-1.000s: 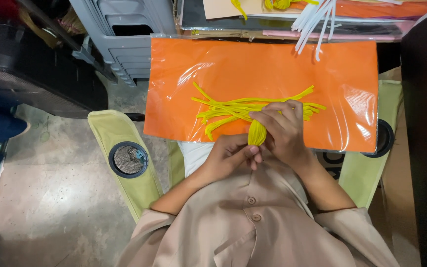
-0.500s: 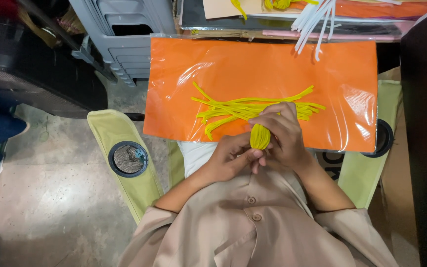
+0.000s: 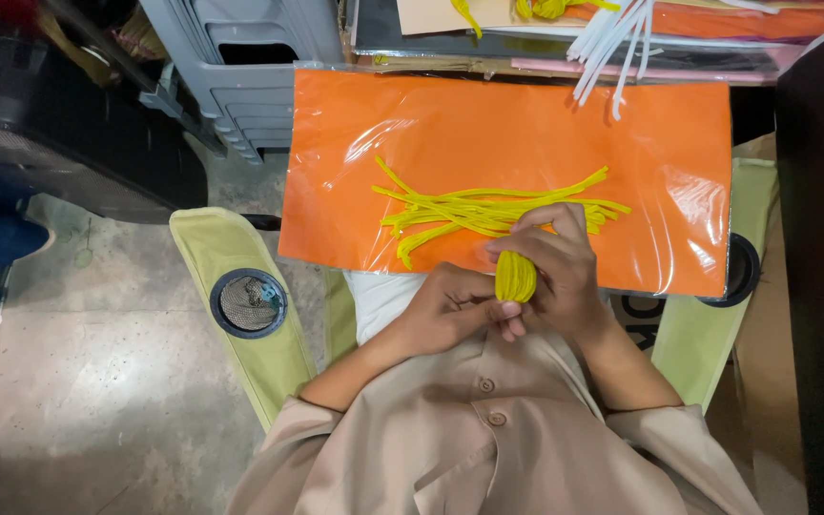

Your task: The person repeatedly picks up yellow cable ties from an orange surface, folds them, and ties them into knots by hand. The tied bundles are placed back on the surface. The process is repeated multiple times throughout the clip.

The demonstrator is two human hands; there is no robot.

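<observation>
I see both my left hand and right hand pinching the yellow pipe-cleaner coil, keeping its windings tight above the orange plastic-wrapped sheet.

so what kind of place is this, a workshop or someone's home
Probably an informal craft corner rather than a proper workshop. The person sits in a green folding camp chair with an orange plastic-wrapped sheet as a lap board, loose yellow pipe cleaners on it, a bare concrete floor and stacked grey plastic stools beside.

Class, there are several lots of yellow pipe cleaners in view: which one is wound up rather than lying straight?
The yellow coil gripped between the left hand and right hand. The loose yellow stems on the orange sheet lie straight, untouched.
</observation>
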